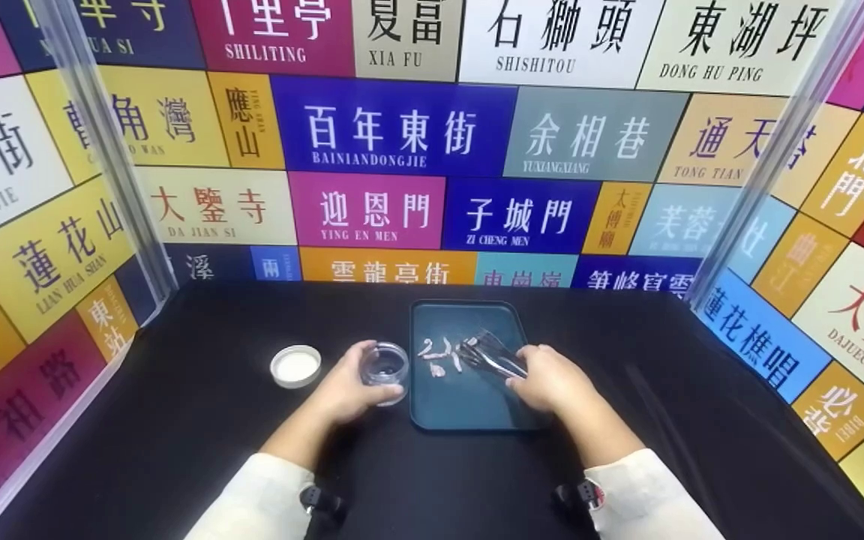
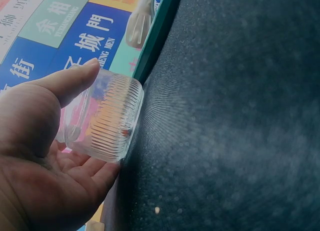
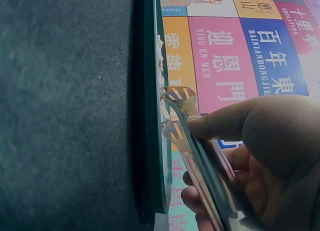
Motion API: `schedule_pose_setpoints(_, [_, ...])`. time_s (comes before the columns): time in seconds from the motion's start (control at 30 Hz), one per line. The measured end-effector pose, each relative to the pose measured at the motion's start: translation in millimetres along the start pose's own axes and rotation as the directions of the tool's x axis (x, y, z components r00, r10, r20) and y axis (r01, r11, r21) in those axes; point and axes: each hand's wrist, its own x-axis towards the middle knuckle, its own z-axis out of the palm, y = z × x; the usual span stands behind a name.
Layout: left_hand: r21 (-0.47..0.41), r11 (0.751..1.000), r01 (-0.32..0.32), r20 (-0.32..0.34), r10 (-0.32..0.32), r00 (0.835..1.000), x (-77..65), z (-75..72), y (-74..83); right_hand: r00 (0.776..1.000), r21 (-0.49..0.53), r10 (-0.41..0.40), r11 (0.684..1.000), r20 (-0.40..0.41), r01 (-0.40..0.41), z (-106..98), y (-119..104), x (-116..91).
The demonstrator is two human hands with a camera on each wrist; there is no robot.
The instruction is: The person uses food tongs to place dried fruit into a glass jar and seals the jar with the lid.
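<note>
A clear ribbed glass jar (image 1: 385,366) is gripped by my left hand (image 1: 353,386), thumb on one side and fingers on the other. In the left wrist view the jar (image 2: 112,118) stands close to the tray's left edge. My right hand (image 1: 552,377) holds metal tongs (image 1: 503,358) with slotted ends, thumb along one arm. The tongs' tips are among several small pale pieces (image 1: 438,370) on the blue-green tray (image 1: 469,409). In the right wrist view the tongs (image 3: 200,161) have their two ends apart, right at the pieces.
A round white lid (image 1: 295,366) lies on the black-covered table (image 1: 432,480), left of my left hand. Printed panels (image 1: 394,127) with place names stand around the back and sides. Clear corner posts (image 1: 113,150) rise at the left and right.
</note>
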Motion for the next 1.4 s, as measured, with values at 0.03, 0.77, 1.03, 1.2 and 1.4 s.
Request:
schedule_pose_setpoints(0.03, [0.000, 1.000, 0.005, 0.000, -0.005, 1.000, 0.1, 0.0, -0.2, 1.000, -0.003, -0.003, 1.000, 0.001, 0.003, 0.4, 0.9, 0.4])
schedule_pose_setpoints(0.77, [0.024, 1.000, 0.011, 0.000, -0.011, 1.000, 1.5, -0.3, -1.1, 0.999, -0.017, -0.041, 0.999, 0.006, 0.041, 2.5, 1.3, 1.7])
schedule_pose_setpoints(1.03, [0.006, 1.000, 0.008, 0.006, -0.008, 1.000, 0.4, -0.3, 0.2, 0.999, -0.018, -0.039, 0.999, -0.030, 0.038, 1.8, 0.2, 1.0])
schedule_pose_setpoints(1.2, [0.021, 1.000, -0.005, 0.001, 0.005, 1.000, -1.4, -0.6, 1.0, 0.997, -0.012, -0.050, 0.999, -0.056, 0.050, -0.5, -1.5, -1.2])
schedule_pose_setpoints(1.4, [0.007, 1.000, -0.009, 0.001, 0.009, 1.000, -1.7, -0.6, 0.8, 0.996, -0.003, -0.056, 0.998, -0.066, 0.056, -4.2, -5.8, -3.4])
